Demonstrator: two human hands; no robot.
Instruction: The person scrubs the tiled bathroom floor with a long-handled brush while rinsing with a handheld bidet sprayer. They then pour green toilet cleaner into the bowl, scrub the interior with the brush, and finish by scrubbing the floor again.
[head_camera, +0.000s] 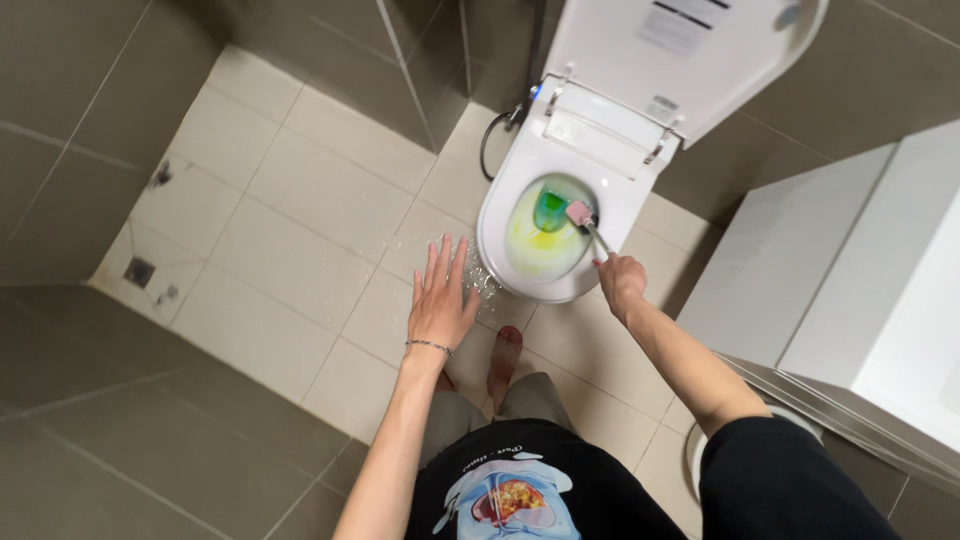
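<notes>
With the right hand gripping the toilet brush and the left hand open and empty, hard scrubbing could fling green cleaner over the toilet bowl rim onto the wet floor tiles.

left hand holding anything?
No. The left hand is open with fingers spread in the air above the floor tiles, empty, while the right hand holds the toilet brush.
</notes>
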